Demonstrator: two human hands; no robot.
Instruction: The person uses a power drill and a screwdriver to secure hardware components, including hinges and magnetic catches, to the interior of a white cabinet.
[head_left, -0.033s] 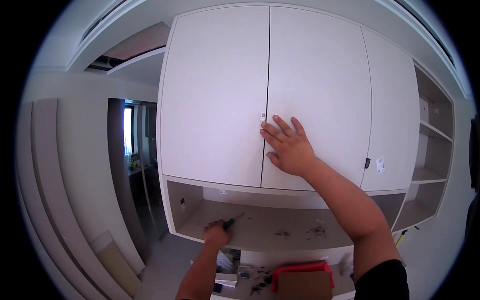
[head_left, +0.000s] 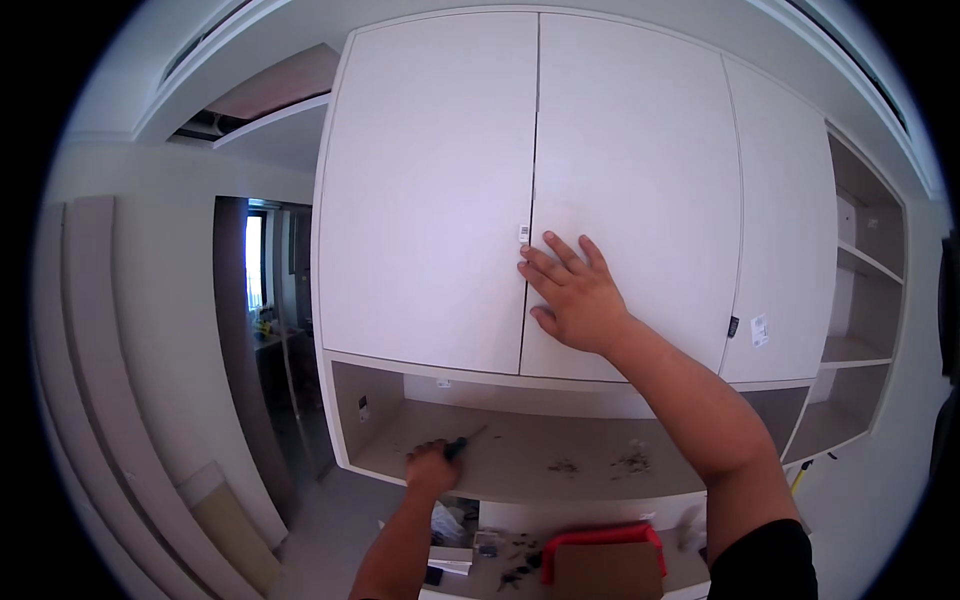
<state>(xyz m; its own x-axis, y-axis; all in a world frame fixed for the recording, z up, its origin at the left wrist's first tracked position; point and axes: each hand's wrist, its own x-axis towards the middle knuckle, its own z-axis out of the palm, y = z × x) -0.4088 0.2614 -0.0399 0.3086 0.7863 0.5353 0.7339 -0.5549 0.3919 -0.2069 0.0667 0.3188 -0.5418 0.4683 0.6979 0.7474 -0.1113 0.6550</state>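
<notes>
My right hand (head_left: 578, 298) lies flat with fingers spread on the middle cabinet door (head_left: 640, 150). Its fingertips reach the narrow gap beside the left cabinet door (head_left: 430, 200), near a small white label (head_left: 524, 233). Lower down, my left hand (head_left: 432, 468) is closed round the dark handle of a screwdriver (head_left: 457, 447). The thin shaft points up and to the right, over the open shelf (head_left: 510, 465) under the doors. The fingers partly cover the handle.
Dark small bits (head_left: 630, 462) lie scattered on the open shelf. Below are a red bin (head_left: 655, 545), a brown cardboard piece (head_left: 605, 572) and several small dark parts. A narrower door (head_left: 785, 220) and open side shelves (head_left: 860, 300) stand right. Long boards (head_left: 105, 330) lean at left.
</notes>
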